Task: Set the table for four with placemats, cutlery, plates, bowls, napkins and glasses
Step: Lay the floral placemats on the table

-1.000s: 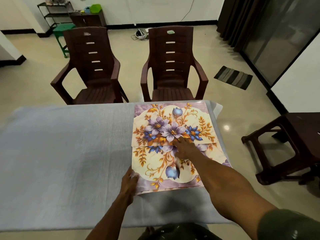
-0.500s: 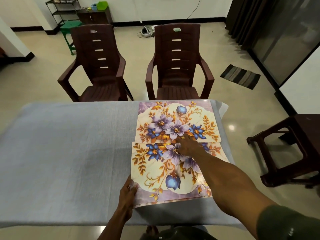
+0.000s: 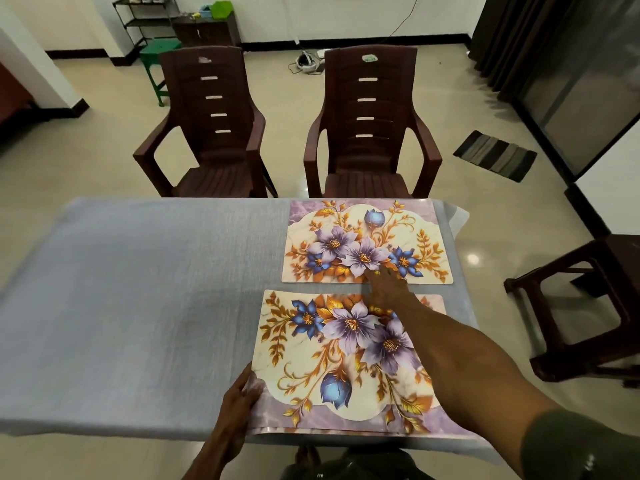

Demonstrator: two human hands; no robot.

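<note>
Two floral placemats lie on the right end of the grey-clothed table. The far placemat sits at the far edge in front of the right chair. The near placemat lies at my edge, with a narrow strip of cloth between the two. My left hand grips the near placemat's left front corner. My right hand reaches across the near placemat, fingers spread flat, with the fingertips pressing the near edge of the far placemat.
Two dark brown plastic armchairs, the left chair and the right chair, stand at the far side. A dark stool stands to the right of the table. A striped mat lies on the floor, and a green stool stands near shelves at the back.
The near placemat has slid toward me off the far one, so the two no longer overlap. My right hand stays at the far placemat's near edge. My left hand keeps the corner.
</note>
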